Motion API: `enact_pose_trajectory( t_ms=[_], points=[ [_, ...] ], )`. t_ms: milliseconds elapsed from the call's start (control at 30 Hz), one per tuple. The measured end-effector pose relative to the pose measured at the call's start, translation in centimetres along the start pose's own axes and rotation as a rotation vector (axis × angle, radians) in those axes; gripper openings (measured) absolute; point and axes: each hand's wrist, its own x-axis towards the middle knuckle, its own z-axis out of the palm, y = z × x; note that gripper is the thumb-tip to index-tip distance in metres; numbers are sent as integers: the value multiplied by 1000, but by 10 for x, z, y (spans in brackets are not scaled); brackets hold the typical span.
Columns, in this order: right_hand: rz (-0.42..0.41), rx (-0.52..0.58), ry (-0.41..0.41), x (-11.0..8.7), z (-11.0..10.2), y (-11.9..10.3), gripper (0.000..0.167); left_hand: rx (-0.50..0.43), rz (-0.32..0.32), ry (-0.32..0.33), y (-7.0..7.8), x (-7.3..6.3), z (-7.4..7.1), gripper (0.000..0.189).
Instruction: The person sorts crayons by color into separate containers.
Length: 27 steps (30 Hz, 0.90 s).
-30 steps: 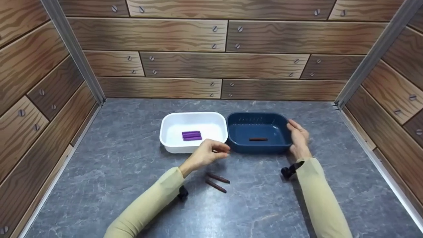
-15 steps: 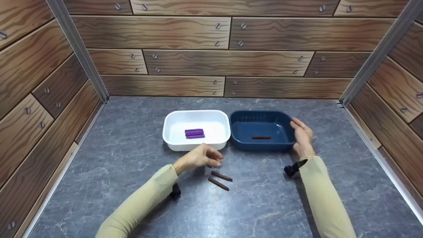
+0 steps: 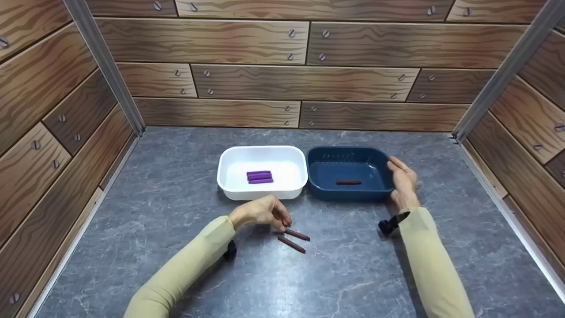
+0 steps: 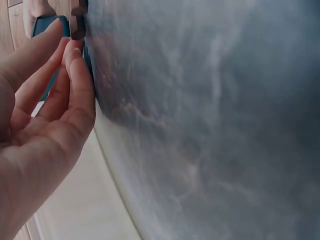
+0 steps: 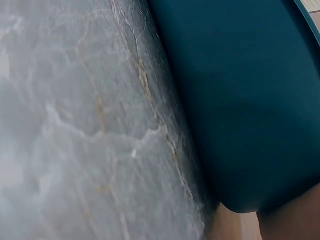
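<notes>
In the head view, my left hand (image 3: 265, 212) is bent over the left end of a brown crayon (image 3: 298, 234) on the table. Its thumb and fingertips are at that end, and the left wrist view shows a gap between thumb and fingers. A second brown crayon (image 3: 291, 244) lies just nearer, roughly parallel. My right hand (image 3: 403, 182) holds the right end of a dark blue tray (image 3: 348, 195) at its rim. One brown crayon (image 3: 348, 182) lies inside that tray. Several purple crayons (image 3: 259, 176) lie side by side in a white tray (image 3: 234, 192).
The two trays stand side by side, nearly touching, on a grey marbled tabletop (image 3: 344, 274). Wood-patterned walls (image 3: 247, 84) enclose the back and both sides, with metal posts at the corners. A black wrist mount (image 3: 388, 226) sits on the right wrist.
My left hand has come down and nearer, from in front of the trays to the end of the farther brown crayon. My right hand stays on the blue tray. The view has shifted slightly.
</notes>
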Motion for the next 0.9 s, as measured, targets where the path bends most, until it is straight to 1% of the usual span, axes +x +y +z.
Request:
enact_pose_trajectory(
  t_ms=[200, 467, 667, 900],
  points=[
    [-13, -14, 11, 0, 0, -2, 46, 94, 23, -38, 1, 4, -3, 25],
    [-13, -11, 14, 1, 0, -1, 46, 147, 18, -69, 1, 6, -6, 24],
    [-13, -2, 8, 1, 0, -2, 47, 173, 26, -67, 2, 7, -4, 21],
    [-17, -50, 1, -1, -1, 1, 45, 183, 27, -77, 2, 6, -2, 17]
  ],
)
